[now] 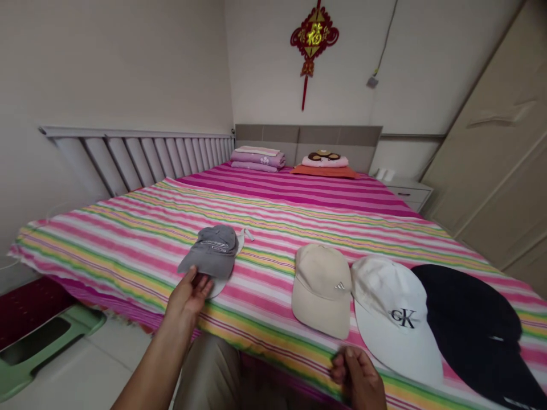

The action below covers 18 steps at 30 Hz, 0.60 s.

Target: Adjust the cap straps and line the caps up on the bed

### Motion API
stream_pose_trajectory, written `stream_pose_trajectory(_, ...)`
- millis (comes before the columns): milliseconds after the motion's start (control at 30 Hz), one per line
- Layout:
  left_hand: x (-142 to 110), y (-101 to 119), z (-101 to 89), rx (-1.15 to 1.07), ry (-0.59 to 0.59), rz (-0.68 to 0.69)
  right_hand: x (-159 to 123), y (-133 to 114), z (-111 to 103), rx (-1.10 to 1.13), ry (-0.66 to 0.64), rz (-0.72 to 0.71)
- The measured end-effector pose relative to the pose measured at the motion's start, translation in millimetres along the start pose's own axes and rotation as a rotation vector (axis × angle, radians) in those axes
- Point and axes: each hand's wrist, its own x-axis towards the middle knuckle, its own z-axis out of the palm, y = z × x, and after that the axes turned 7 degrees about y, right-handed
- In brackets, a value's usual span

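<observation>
My left hand (191, 293) holds the brim of a grey baseball cap (217, 242) with white lettering, thumb on the brim and fingers below it. Under the grey cap shows part of a white cap (219, 286), its strap (248, 234) sticking out behind. My right hand (361, 376) is low in the view, fingers curled together and slightly blurred, just below a beige cap (322, 287); whether anything small is in it I cannot make out. Beside the beige cap lie a white cap (391, 310) with dark "CK"-like letters and a black cap (470, 324), partly overlapping.
The caps lie on a bed with a striped cover (260, 307). Folded bedding (258, 159) and a pink and orange stack (325, 166) sit by the headboard (273, 136). A radiator (145, 159) lines the left wall; a green stool (64, 324) stands on the floor.
</observation>
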Motion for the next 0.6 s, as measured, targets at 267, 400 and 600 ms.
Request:
stream_pose_trajectory(267,-24.8,-10.3,4.9,-0.117,-0.419,0.033,-10.7,-7.7,16.2,-0.163,-0.166,-0.103)
stream_pose_trajectory(400,-45.7,-38.5,-29.1,-0.061,-0.634,-0.055,-11.2,-36.3,46.1,-0.104,-0.507,-0.063)
stream_pose_trajectory(600,-61.7,-88.6,-76.7,0.183,-0.777,-0.332,-18.6,-107.5,94.2,0.262,-0.555,0.117)
